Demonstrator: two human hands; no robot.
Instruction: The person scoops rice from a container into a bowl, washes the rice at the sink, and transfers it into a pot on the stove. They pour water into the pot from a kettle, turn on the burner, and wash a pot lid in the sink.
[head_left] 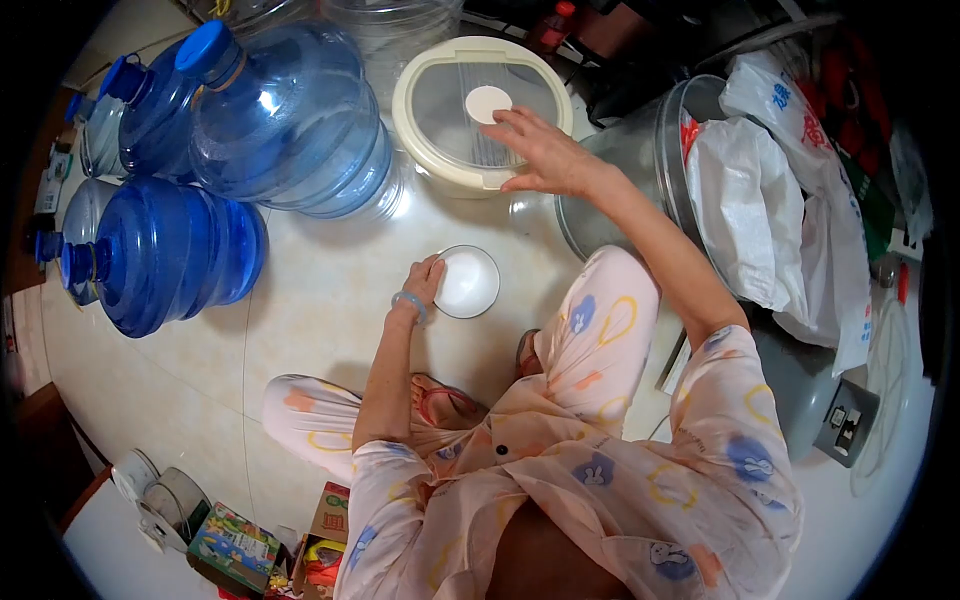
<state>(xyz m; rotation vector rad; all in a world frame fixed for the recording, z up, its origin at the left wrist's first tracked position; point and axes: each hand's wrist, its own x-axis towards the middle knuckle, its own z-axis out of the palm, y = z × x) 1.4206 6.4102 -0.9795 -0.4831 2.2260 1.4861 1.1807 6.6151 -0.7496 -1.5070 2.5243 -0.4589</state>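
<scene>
My left hand (425,285), with a pale blue band at the wrist, grips the left rim of a small white bowl (468,283) low over the tiled floor. Whether the bowl touches the floor I cannot tell. Ahead of it stands a cream oval container (408,140) with a see-through lid (440,105) that is closed. On the lid sits a round white disc (488,104). My right hand (550,155) reaches over the lid's right side, fingers spread. Its fingertips are by the disc, and the thumb is near the front rim.
Large blue water jugs (290,120) stand at the left, one darker jug (175,255) lying on its side. On the right, a metal bin (635,150) carries white plastic bags (745,200). Boxes (235,545) are at the lower left. Bent legs (590,340) frame the near floor.
</scene>
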